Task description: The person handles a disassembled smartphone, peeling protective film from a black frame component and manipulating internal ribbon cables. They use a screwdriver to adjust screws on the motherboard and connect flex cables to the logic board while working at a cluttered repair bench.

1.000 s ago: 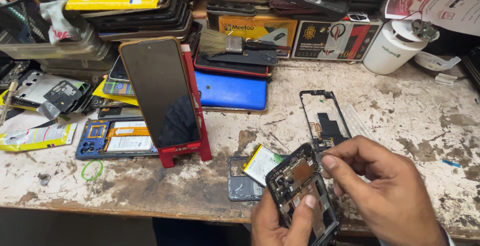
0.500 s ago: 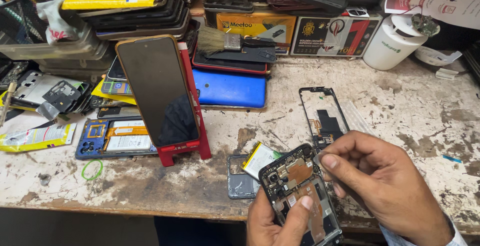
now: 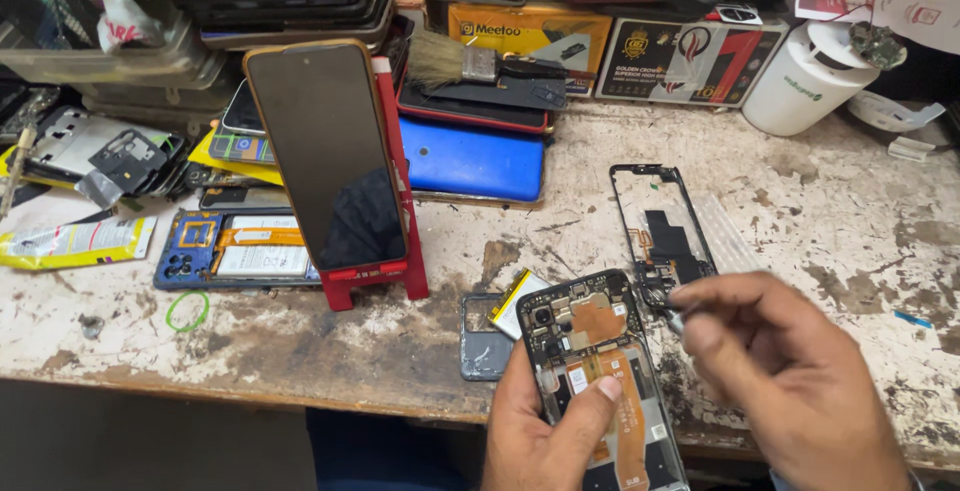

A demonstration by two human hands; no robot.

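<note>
Opened phone (image 3: 600,381), its back off and its boards and orange flex strip showing, lay tilted in the left hand (image 3: 545,431), fingers cupped beneath it and the thumb pressed on its lower middle; the right hand (image 3: 790,381) hovered just beside its upper right corner, fingers pinched on a small, blurred metal tool (image 3: 672,319) whose kind I could not tell; the step in hand looked like picking at a small part near that top edge, and the next move would call for a steady tip and a firm left grip. Just beyond the right hand a bare black phone frame (image 3: 665,226) lay flat on the worn workbench (image 3: 830,211); further left of both hands a dark-screened phone (image 3: 325,151) leaned upright in a red stand (image 3: 385,276); behind it lay a brush (image 3: 470,63).
</note>
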